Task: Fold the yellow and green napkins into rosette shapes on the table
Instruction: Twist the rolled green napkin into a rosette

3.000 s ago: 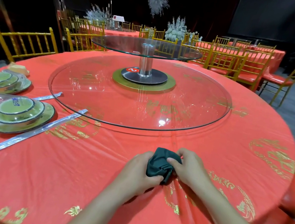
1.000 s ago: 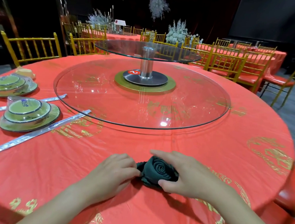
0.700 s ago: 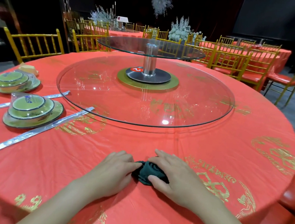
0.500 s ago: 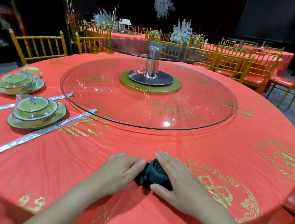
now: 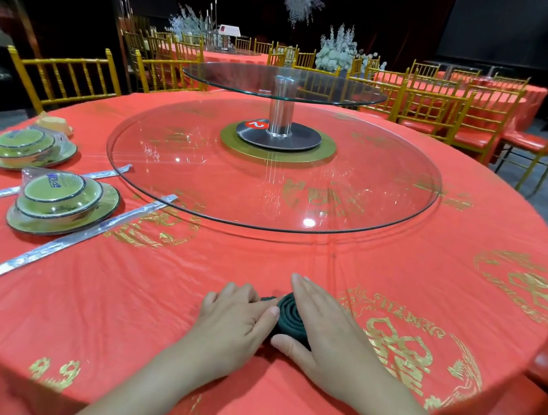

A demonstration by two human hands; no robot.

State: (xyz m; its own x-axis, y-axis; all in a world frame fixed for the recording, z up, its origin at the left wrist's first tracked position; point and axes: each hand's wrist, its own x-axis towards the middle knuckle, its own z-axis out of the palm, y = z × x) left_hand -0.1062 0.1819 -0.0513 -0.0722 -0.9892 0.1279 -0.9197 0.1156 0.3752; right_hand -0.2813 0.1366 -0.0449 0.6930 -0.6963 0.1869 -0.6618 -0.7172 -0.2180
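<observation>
**While it's cupped from both sides, green napkin (image 5: 288,316) sits coiled**

Tight spiral on the red tablecloth (image 5: 151,295) near the front edge. Her left hand (image 5: 238,320) presses its left side, fingers loosely straight; the right hand (image 5: 326,331) flanks the right with straight fingers and thumb.

Near edge of table (image 5: 151,295): rolled napkin (image 5: 288,317) lies between left hand (image 5: 238,320) and right hand (image 5: 323,330), both touching it. Behind them, at table ctr, a glass turntable (image 5: 370,198) w/ a smaller glass tier (image 5: 349,92) raised above it on a post. Far left: near plate stack (image 5: 62,203) in front of far plate stack (image 5: 29,149), w/ a wrapped strip (image 5: 54,244) just right of the near one. Chairs (image 5: 64,78) ring the far side; more tables (image 5: 487,92) beyond.
</observation>
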